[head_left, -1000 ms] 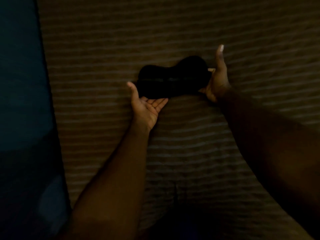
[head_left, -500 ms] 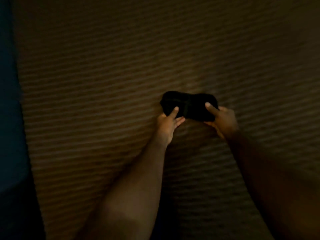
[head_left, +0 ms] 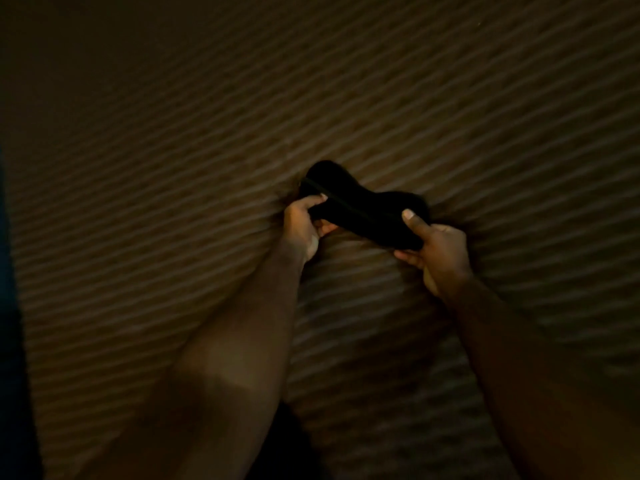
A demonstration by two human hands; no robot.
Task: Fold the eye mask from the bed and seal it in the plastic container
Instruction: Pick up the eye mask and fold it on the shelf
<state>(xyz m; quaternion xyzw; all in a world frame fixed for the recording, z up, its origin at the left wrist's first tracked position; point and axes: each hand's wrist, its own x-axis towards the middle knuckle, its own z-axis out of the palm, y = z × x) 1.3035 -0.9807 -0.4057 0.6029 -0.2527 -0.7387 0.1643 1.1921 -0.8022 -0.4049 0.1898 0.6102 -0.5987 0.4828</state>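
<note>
I have my left hand (head_left: 304,223) and right hand (head_left: 434,245) each pinching one end of the black eye mask (head_left: 363,209) above the striped bed (head_left: 450,98) — spread, I judge, ready for folding.

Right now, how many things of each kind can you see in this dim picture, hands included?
Hands: 2, the left hand and the right hand, each gripping one end of the mask
Black fabric eye mask: 1
Brown striped bed cover: 1
Plastic containers: 0 in view
Total: 4
</note>
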